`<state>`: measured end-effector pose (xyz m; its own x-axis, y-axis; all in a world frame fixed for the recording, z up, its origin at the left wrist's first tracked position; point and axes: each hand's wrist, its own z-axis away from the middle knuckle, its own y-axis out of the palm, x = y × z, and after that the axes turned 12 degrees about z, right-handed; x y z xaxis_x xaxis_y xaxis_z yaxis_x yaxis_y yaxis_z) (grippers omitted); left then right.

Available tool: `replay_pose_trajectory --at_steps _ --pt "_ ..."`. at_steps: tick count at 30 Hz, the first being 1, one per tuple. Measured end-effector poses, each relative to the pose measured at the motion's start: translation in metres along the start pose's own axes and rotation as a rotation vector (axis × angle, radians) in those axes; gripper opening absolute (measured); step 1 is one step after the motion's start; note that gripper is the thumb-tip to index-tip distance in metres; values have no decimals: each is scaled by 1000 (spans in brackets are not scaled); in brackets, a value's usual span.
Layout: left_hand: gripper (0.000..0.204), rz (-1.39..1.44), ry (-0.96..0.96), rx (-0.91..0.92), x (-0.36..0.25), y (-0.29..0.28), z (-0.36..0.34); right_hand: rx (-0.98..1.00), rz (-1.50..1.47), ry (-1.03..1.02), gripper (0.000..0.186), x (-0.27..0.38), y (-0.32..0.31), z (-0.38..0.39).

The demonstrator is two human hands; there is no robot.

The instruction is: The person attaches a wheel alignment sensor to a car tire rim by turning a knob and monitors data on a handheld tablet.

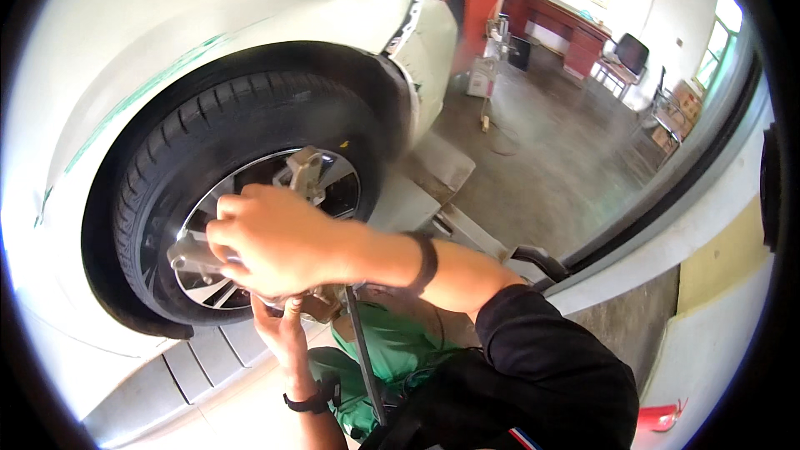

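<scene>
A metal wheel clamp (193,258) with several jaws lies against the alloy rim (343,173) of a car's black tyre (200,129). My right hand (279,237) reaches across from the right, its fingers curled over the middle of the clamp and hiding much of it. Below it, my left hand (285,329) grips the clamp's lower part, thumb up. One upper jaw (305,171) stands out past my right knuckles. A dark rod (365,358) slants from beneath the clamp toward my lap. What exactly each fingertip presses on is hidden.
The white car body (208,0), with green scrapes, arches over the wheel. Grey ramp plates (187,371) lie below the tyre. A pale lift beam (475,237) runs at right. Farther off are a jug (482,77), a red desk (583,46) and a chair (627,62).
</scene>
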<state>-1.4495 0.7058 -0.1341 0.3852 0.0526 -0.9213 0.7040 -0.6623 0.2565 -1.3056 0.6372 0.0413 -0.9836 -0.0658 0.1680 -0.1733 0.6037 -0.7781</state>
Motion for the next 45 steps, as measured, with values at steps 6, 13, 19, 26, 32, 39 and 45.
replay_pose_trajectory --at_steps 6,13,19,26,32,39,45 --pt "63 -35 -93 0 -3 -6 -3 229 -391 -288 18 -34 -15 -18" --pt "88 60 -111 11 3 -9 1 -125 126 194 39 14 3 3" --pt "85 -35 -120 -4 2 -7 -1 213 -382 -193 32 -33 -20 -20" --pt "81 -64 -147 -41 11 -15 1 149 43 178 52 8 -21 0" --pt "75 1 -151 -15 6 -12 -1 -14 -24 38 48 -11 -9 2" --pt "77 75 -129 5 9 -10 -1 112 -226 -35 48 -31 -15 -4" --pt "72 -31 -228 -2 4 -15 1 13 117 185 36 6 -2 3"
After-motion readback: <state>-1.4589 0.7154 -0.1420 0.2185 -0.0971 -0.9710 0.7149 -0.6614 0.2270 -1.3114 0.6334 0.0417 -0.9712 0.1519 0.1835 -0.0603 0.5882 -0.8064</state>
